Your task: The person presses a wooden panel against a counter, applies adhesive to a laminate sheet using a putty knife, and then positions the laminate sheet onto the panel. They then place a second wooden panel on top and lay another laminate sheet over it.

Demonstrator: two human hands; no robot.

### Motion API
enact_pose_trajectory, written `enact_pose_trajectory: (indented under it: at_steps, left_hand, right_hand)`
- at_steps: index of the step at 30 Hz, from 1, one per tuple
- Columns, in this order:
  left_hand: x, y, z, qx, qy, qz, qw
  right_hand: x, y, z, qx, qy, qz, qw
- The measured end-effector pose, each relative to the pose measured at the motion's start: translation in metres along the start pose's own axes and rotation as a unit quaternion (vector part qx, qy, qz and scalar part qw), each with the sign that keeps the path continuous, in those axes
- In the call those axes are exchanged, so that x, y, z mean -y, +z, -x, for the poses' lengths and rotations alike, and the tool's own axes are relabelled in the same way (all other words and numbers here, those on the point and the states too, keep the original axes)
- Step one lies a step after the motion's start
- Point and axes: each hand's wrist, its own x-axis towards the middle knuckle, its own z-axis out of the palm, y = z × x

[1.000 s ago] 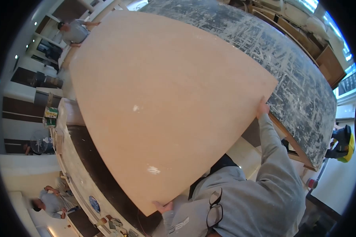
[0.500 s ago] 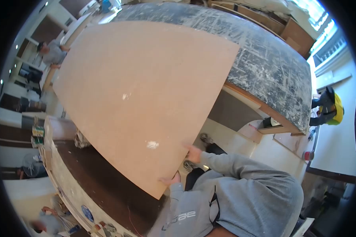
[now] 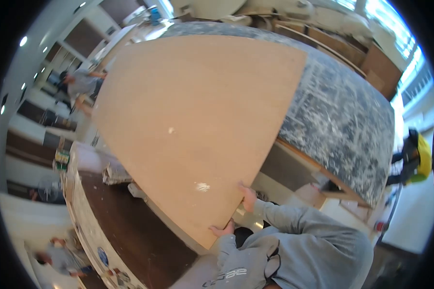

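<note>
A large tan wooden sheet [image 3: 202, 101] stretches from me across a scuffed dark worktop [image 3: 340, 125], overlapping it in this view. Two pale scuff marks show on its face. Along the near short edge, my left hand [image 3: 223, 229] grips close to the lower corner, thumb over the top face. My right hand [image 3: 248, 197] is closed on the same edge a little farther up, its fingers partly hidden beneath the sheet.
Left of the sheet runs a dark brown surface with a pale rim [image 3: 87, 231]. A person in grey [image 3: 84, 84] stands by the sheet's far end. Another person in a yellow garment [image 3: 422, 159] is at the far right, and one more [image 3: 60, 257] at lower left.
The whole view has tilted and shifted, so the sheet, worktop and hands appear lower and farther right. Both hands still hold the sheet's edge. The far person's arm has lowered.
</note>
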Motion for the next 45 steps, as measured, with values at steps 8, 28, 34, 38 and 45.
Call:
enact_pose_trajectory:
  at_steps: [8, 28, 34, 38, 45]
  left_hand:
    - [0.031, 0.007, 0.011, -0.036, 0.044, -0.007, 0.998]
    - [-0.179, -0.029, 0.134, 0.082, 0.028, -0.475, 0.876]
    - [-0.143, -0.056, 0.163, -0.074, 0.056, -0.607, 0.789]
    - [-0.133, -0.1, 0.185, -0.086, 0.039, -0.634, 0.767]
    - [-0.097, -0.154, 0.215, -0.094, 0.032, -0.673, 0.733]
  right_hand:
    - [0.026, -0.015, -0.006, 0.044, 0.06, -0.002, 0.997]
    - [-0.047, -0.072, 0.06, -0.064, 0.039, -0.127, 0.989]
    - [-0.002, -0.106, 0.159, -0.089, 0.005, -0.099, 0.991]
    - [-0.007, -0.165, 0.175, -0.092, 0.0, -0.041, 0.995]
    - [0.022, -0.231, 0.235, -0.096, -0.005, -0.033, 0.995]
